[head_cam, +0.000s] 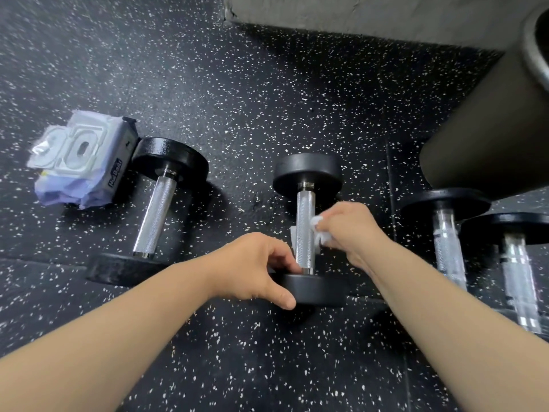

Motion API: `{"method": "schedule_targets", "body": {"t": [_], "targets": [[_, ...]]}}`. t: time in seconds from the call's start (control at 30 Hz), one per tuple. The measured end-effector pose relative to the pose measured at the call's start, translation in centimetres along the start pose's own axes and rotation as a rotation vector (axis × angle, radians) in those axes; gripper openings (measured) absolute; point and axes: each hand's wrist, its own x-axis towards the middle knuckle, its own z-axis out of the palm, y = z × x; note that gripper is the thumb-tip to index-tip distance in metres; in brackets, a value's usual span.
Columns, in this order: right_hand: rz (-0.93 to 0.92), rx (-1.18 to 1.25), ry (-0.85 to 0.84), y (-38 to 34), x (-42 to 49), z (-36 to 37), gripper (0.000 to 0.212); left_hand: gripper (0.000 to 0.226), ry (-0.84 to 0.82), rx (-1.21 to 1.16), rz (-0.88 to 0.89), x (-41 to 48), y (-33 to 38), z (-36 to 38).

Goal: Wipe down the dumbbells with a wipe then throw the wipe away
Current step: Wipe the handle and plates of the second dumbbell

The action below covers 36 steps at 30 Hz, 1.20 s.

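Several black dumbbells with knurled steel handles lie on the speckled rubber floor. The middle dumbbell (306, 209) is between my hands. My left hand (255, 269) grips its near black head, thumb on the rim and fingers over the top by the handle. My right hand (347, 230) holds a crumpled white wipe (319, 233) pressed against the right side of that handle, part of the wipe showing behind the bar. Another dumbbell (154, 209) lies to the left. Two more dumbbells (445, 233) (517, 269) lie to the right, blurred.
A pale purple pack of wipes (80, 162) with a white flip lid rests on the floor at the left, against the left dumbbell's far head. A large dark cylinder (487, 123) leans in at the upper right. A grey wall base (356, 16) runs along the top.
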Motion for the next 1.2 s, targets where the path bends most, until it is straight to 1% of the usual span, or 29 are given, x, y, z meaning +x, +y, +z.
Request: {"method": "schedule_targets", "body": {"t": [0.13,0.17,0.23,0.27,0.33,0.4,0.43,0.47,0.53,0.6,0.67,0.73,0.77,0.8,0.83,0.9,0.93,0.97,1.03,1.1,1.17,1.2], "targets": [[-0.013,0.218,0.13,-1.3,3.4,0.9,0.015,0.034,-0.005,0.029,-0.012,-0.3,-0.3,-0.5],[-0.01,0.26,0.157,-1.4,3.7,1.3,0.014,0.034,-0.006,0.031,-0.014,-0.4,-0.4,-0.7],[-0.01,0.279,0.162,-1.1,3.3,2.1,0.004,0.035,-0.015,0.037,-0.016,-0.7,-0.7,-0.9],[-0.029,0.233,0.145,-0.8,2.7,2.3,0.007,0.036,-0.019,0.046,-0.015,-0.8,-0.8,-1.0],[-0.09,0.062,0.087,0.4,1.1,2.2,0.014,0.042,-0.025,0.068,-0.019,-1.0,-0.9,-1.1],[-0.126,-0.13,-0.02,1.8,-0.9,2.0,0.02,0.054,-0.025,0.101,-0.03,-1.0,-1.1,-1.3],[-0.121,-0.203,-0.083,2.3,-1.8,2.0,0.022,0.056,-0.022,0.121,-0.039,-1.0,-1.1,-1.4],[-0.103,-0.247,-0.137,2.5,-2.4,2.1,0.024,0.054,-0.019,0.133,-0.049,-1.1,-1.2,-1.5],[-0.08,-0.264,-0.175,2.1,-2.4,2.6,0.026,0.045,-0.014,0.125,-0.065,-1.3,-1.5,-1.9],[-0.022,-0.163,-0.155,1.2,-1.8,3.2,0.024,0.04,-0.017,0.09,-0.062,-1.6,-1.8,-2.2],[0.046,0.034,-0.11,-0.3,-0.8,3.7,0.022,0.038,-0.034,0.068,-0.052,-1.8,-2.0,-2.3],[0.052,0.216,-0.048,-1.9,0.5,4.0,0.027,0.037,-0.038,0.05,-0.053,-1.8,-2.2,-2.3],[0.043,0.298,-0.007,-2.4,1.2,4.3,0.024,0.037,-0.037,0.043,-0.055,-1.7,-2.3,-2.3],[0.043,0.363,0.047,-2.8,1.9,4.7,0.015,0.037,-0.039,0.038,-0.054,-1.7,-2.3,-2.3],[0.047,0.42,0.1,-2.9,2.4,5.0,0.003,0.036,-0.042,0.032,-0.05,-1.6,-2.4,-2.3],[0.058,0.474,0.14,-2.6,2.9,5.4,0.013,0.035,-0.047,0.024,-0.039,-1.5,-2.4,-2.2],[0.047,0.479,0.123,-2.3,2.8,5.5,0.008,0.035,-0.043,0.024,-0.038,-1.5,-2.5,-2.1],[0.028,0.448,0.111,-1.7,2.9,5.5,0.002,0.035,-0.036,0.028,-0.04,-1.5,-2.5,-2.1],[-0.081,0.233,0.113,-0.9,2.2,5.0,0.016,0.036,-0.028,0.039,-0.048,-1.4,-2.8,-2.1],[-0.195,-0.006,0.094,0.2,0.5,4.5,0.023,0.037,-0.027,0.031,-0.051,-1.4,-3.2,-2.2],[-0.24,-0.211,-0.022,1.5,-1.6,4.0,0.029,0.038,-0.033,0.014,-0.054,-1.5,-3.5,-2.2],[-0.235,-0.279,-0.108,1.9,-2.3,3.8,0.032,0.039,-0.035,0.019,-0.055,-1.5,-3.6,-2.2]]}}
